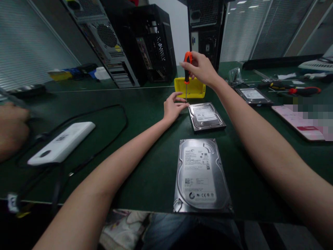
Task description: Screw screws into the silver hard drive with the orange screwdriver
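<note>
My right hand (199, 66) grips a screwdriver (187, 66) with an orange and black handle, held upright with its shaft pointing down. The tip meets the fingertips of my left hand (172, 108), beside the far left corner of a silver hard drive (205, 115). My left thumb and fingers come together around the tip; whatever small thing they pinch is too small to make out. Just behind the tip stands a yellow tray (196, 88). Nearer to me a larger-looking silver hard drive (199, 173) lies label up at the table's front edge.
A white power bank (63, 142) with a black cable (126, 119) lies at left, near another person's hand (11, 132). Open computer cases (153, 41) stand at the back. On the right are another hard drive (252, 95), a red-handled tool (304, 91) and a pink phone (296, 121).
</note>
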`<state>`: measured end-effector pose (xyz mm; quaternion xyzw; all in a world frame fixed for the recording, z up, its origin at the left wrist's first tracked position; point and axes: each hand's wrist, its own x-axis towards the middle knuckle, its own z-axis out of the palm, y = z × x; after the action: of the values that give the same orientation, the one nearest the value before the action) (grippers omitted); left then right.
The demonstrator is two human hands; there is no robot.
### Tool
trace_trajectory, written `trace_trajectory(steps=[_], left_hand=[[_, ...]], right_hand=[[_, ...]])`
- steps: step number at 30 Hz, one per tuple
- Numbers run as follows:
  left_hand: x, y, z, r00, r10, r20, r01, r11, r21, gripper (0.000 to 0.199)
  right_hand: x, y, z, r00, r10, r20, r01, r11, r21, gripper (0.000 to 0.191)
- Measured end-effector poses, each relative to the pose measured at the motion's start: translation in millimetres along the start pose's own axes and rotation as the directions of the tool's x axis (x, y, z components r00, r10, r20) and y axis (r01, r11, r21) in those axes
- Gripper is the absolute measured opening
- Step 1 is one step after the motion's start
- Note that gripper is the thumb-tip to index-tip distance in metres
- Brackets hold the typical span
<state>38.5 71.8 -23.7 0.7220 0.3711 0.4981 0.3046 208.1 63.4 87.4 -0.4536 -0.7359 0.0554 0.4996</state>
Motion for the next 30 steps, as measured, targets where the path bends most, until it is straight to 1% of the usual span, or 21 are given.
trace_trajectory(steps=[4, 7, 13, 18, 23, 30], left_hand=[[-1, 1, -0.1, 0.999, 0.032, -0.001, -0.032, 0.999, 0.015, 0.053], [-1, 0, -0.1, 0.999, 0.035, 0.010, -0.035, 0.999, 0.014, 0.053], [2, -1, 0.1, 1.000, -0.008, 0.024, 0.008, 1.000, -0.005, 0.055], [8, -10, 1.5, 0.996, -0.064, 0.064, 0.068, 0.996, -0.056, 0.058], [13, -16, 6.0, 0.993, -0.074, 0.089, 0.083, 0.991, -0.103, 0.061], [11, -11, 8.4, 0.994, -0.067, 0.088, 0.077, 0.989, -0.124, 0.061]], right_hand=[[1, 1, 0, 1.000, -0.019, -0.004, 0.018, 1.000, -0.016, 0.026], [1, 0, 0, 1.000, -0.020, 0.009, 0.020, 1.000, -0.014, 0.027], [1, 1, 2, 0.999, -0.053, 0.013, 0.054, 0.997, -0.053, 0.023], [0, 1, 4, 0.996, -0.081, 0.028, 0.082, 0.994, -0.072, 0.025], [1, 1, 3, 0.997, -0.067, 0.030, 0.070, 0.990, -0.119, 0.026], [1, 2, 5, 0.998, -0.044, 0.033, 0.047, 0.994, -0.102, 0.026]])
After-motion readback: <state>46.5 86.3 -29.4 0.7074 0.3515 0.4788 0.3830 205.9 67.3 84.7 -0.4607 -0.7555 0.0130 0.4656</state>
